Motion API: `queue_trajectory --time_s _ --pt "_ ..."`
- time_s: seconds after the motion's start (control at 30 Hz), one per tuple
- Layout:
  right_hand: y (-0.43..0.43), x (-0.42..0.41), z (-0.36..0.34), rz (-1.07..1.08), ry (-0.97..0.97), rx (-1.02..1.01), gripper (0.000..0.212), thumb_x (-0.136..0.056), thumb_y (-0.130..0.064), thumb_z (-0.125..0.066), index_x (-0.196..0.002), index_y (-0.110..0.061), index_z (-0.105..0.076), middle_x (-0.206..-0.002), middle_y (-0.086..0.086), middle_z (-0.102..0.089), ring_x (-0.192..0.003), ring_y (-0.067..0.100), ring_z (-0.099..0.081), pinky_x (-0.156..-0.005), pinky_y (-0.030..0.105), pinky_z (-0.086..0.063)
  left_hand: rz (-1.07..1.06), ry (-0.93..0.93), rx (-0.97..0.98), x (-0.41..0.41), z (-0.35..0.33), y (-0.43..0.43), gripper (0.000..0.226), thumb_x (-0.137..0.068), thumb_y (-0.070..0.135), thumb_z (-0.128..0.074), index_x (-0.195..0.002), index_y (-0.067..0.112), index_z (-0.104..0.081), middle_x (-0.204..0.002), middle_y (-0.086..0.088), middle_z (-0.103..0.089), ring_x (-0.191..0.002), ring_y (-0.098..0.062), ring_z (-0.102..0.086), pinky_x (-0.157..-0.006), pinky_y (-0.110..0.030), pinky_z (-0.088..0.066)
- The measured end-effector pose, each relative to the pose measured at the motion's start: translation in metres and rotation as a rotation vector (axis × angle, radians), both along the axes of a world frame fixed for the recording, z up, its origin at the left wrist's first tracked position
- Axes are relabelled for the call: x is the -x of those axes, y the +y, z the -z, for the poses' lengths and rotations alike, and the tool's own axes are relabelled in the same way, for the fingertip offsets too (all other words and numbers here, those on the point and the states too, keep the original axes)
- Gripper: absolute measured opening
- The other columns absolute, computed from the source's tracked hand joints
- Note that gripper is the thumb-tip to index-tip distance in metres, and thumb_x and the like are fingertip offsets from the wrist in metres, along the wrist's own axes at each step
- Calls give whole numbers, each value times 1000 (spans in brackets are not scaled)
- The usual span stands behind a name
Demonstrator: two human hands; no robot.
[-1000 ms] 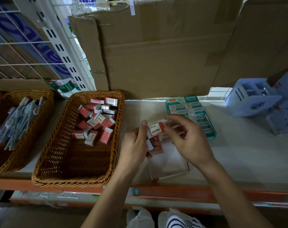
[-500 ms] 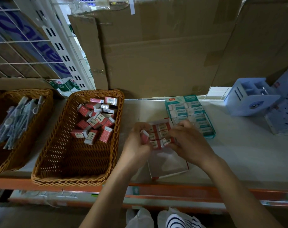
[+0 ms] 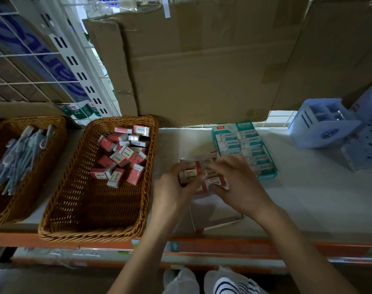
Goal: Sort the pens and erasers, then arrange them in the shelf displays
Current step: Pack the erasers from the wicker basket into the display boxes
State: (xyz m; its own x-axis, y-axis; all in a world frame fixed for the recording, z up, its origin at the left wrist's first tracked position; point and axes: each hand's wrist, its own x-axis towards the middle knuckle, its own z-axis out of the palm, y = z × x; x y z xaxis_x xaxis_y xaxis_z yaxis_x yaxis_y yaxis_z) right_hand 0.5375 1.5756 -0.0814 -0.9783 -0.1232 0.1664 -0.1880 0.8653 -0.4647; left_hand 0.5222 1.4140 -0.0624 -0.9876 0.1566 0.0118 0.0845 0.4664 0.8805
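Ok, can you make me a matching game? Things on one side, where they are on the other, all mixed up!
Things:
1. loose red erasers
2. pens
3. teal eraser box
4. blue holder

Places:
A. far right of the shelf
B. in the middle basket
C. just beyond the right hand
D. in the left basket

Pairs: 1-B, 2-D, 3-C, 4-A
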Motion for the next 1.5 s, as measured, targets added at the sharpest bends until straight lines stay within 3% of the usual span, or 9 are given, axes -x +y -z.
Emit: queue_trajectory --time_s 0.13,0.2,0.37,0.47,0.63,0.97,1.2,1.37,1.5 --pt "-5 -2 -3 -11 -22 380 56 -78 -4 -69 -126 -28 -55 -119 -7 -57 -101 -8 -45 -81 2 -36 96 -81 -142 2 -1 -3 51 -89 -1 -56 -89 50 -57 -83 37 -65 -83 11 -63 -67 -9 -50" --pt "-7 -3 -1 5 -1 409 55 -78 -5 -69 -125 -29 -57 -119 -6 -58 -101 -4 -50 -81 2 -39 113 -129 -221 0 -2 -2 48 -90 -6 -51 -96 41 -59 -85 26 -69 -85 7 -65 -67 -11 -50" --pt "-7 -3 0 -27 113 264 38 -75 -18 -66 -113 -19 -65 -107 -5 -59 -90 -1 -45 -79 9 -37 124 -161 -214 -1 0 -7 26 -90 8 -60 -104 29 -56 -83 13 -70 -81 3 -66 -66 -13 -51" --pt "-4 -5 -3 -70 8 160 28 -80 -21 -67 -107 -15 -65 -108 -5 -52 -87 2 -43 -77 10 -33 111 -30 74 -2 1 -12 19 -93 20 -57 -110 28 -59 -96 19 -62 -84 6 -60 -70 -10 -48" --pt "-12 -7 2 -192 -179 -54 25 -85 -18 -62 -110 -19 -62 -114 -3 -53 -104 14 -51 -82 21 -38 51 118 446 -1 7 -10 43 -88 7 -54 -129 18 -55 -124 -8 -52 -108 -26 -57 -85 -27 -46" --pt "-30 -7 1 -147 -210 -205 28 -87 -23 -60 -114 -18 -59 -119 1 -46 -110 19 -46 -84 29 -43 61 196 477 0 13 -12 37 -88 4 -53 -120 20 -61 -123 -5 -60 -106 -22 -61 -81 -22 -44" --pt "-58 25 -28 -150 -23 -23 23 -85 -19 -61 -107 -15 -66 -107 6 -57 -107 26 -50 -81 26 -33 -87 457 448 10 -5 -50 31 -75 -5 -65 -101 12 -70 -97 -11 -69 -78 -34 -65 -61 -37 -54" --pt "-108 60 -32 -289 35 -20 28 -86 -19 -58 -113 -10 -61 -112 9 -53 -109 27 -45 -89 27 -33 -94 188 684 44 2 -106 49 -87 39 -53 -133 22 -49 -132 -12 -48 -119 -35 -47 -89 -45 -47" --pt "-146 91 -31 -368 -137 -369 62 -81 -36 -64 -134 -11 -42 -125 13 -48 -119 31 -42 -100 39 -35 29 -169 875 72 5 -131 90 -76 51 -68 -147 34 -16 -153 -9 -18 -138 -37 -20 -108 -52 -28"
